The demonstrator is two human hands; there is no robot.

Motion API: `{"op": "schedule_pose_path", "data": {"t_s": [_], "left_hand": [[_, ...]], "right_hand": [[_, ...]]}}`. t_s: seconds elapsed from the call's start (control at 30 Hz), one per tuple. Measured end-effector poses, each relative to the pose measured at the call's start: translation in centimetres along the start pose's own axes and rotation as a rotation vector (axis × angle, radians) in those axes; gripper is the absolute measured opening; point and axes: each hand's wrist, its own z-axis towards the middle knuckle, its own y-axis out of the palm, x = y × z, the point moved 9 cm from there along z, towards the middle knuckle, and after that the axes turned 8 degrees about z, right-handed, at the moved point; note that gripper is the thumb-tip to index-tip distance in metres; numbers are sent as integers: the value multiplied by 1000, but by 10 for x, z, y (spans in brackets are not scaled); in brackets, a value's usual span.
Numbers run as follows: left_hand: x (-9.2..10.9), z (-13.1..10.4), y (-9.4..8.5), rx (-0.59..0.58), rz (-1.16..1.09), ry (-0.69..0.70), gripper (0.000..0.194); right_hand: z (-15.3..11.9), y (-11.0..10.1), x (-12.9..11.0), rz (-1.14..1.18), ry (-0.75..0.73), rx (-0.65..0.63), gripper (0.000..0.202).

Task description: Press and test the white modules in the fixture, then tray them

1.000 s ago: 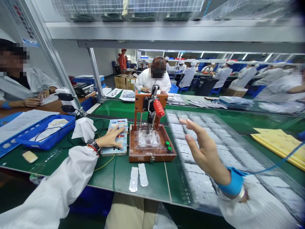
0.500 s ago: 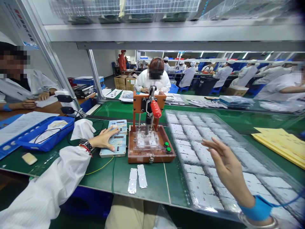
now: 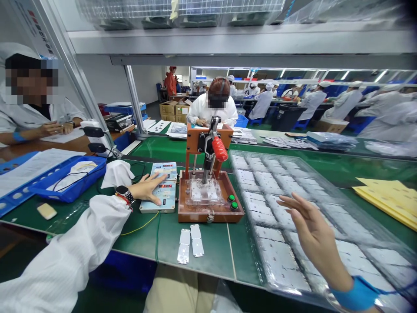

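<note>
My left hand (image 3: 146, 190) rests with spread fingers across two light-blue instrument boxes (image 3: 167, 202), whose small displays glow red. Just right of them stands a brown test fixture (image 3: 195, 212) with a toggle clamp, a red clamp handle (image 3: 220, 149) and two green buttons (image 3: 232, 201). Under the clamp, a clear plate (image 3: 204, 191) covers white boards. My right hand (image 3: 309, 226) hovers over a clear plastic tray (image 3: 257, 261) of white circuit boards, fingers stretched out and nothing in them. Two narrow white boards (image 3: 190, 243) lie side by side in front of the fixture.
A blue tray (image 3: 70, 191) with a cloth and cable sits at left, near a pale block (image 3: 47, 211). Yellow sheets (image 3: 387, 200) lie far right. A metal shelf beam (image 3: 228, 43) spans overhead. Co-workers sit across the bench and at left.
The instrument displays, dark before, now show red digits. The whole view has shifted slightly, while my hands keep nearly the same places and poses.
</note>
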Motion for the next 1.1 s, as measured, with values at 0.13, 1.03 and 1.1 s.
{"op": "schedule_pose_path", "data": {"t_s": [0.13,1.03,1.1], "left_hand": [[9,-5,-2,-33,9,-15,116],[84,10,43,55,170,141,129],[84,12,42,51,171,136,129]], "right_hand": [[-5,19,-10,-12,-33,-87,43],[-10,139,-1,-565,-250,-399,63],[-8,139,0,-556,-266,-390,61]]}}
